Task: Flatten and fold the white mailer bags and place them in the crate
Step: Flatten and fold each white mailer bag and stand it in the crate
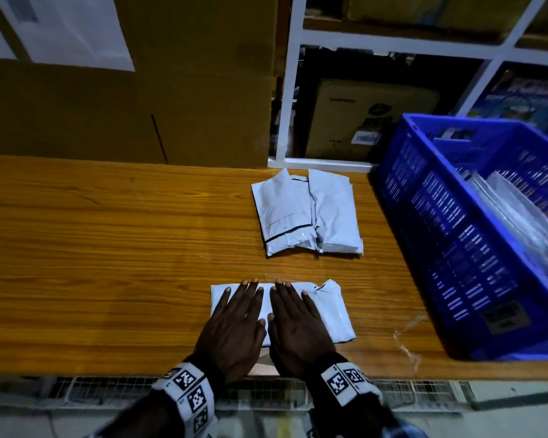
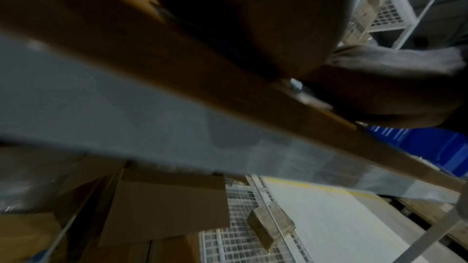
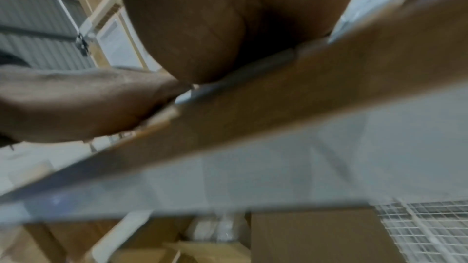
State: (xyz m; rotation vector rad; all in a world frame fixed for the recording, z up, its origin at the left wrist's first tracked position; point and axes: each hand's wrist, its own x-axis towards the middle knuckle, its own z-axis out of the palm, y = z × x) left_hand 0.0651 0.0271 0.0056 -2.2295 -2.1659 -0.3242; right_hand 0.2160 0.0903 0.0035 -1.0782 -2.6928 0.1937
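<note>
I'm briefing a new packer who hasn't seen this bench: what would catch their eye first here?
First, the two hands, left hand and right hand, pressed flat side by side on a white mailer bag at the near edge of the wooden table. Just beyond it lies a folded pile of mailer bags, and at the right stands the bright blue crate.
</note>
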